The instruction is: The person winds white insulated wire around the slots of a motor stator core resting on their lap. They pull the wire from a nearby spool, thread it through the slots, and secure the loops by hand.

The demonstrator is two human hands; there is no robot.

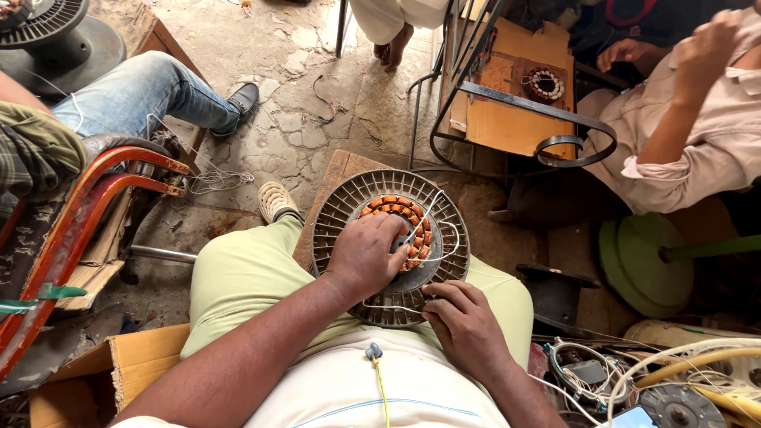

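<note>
- Two hands work on one motor housing (pixel 349 214), a round grey ribbed disc lying flat on the person's lap, approx. on the right thigh, over a wooden board (pixel 333 170);
- left hand (pixel 365 255) lies on top of the disc's centre, fingers curled together and pressed on the stator winding (pixel 396 208), the ring of orange-brown copper coils; palm hides the near half of the ring;
- right hand (pixel 466 325) is at the near rim of the disc, fingers bent and pinched on a thin white wire (pixel 441 226); the exact pinch I cannot see well;
- step in hand, as I judge: tidying or tying the wire leads at the winding, w/ left hand steadying the part;
- next move calls, I think, for firm hold by left hand and slow pull on the wire, so coils are not disturbed;
- disc faces up to the camera; its axis is approx. vertical, so no clear long axis; the wire loops from the coils toward the right hand.
</note>
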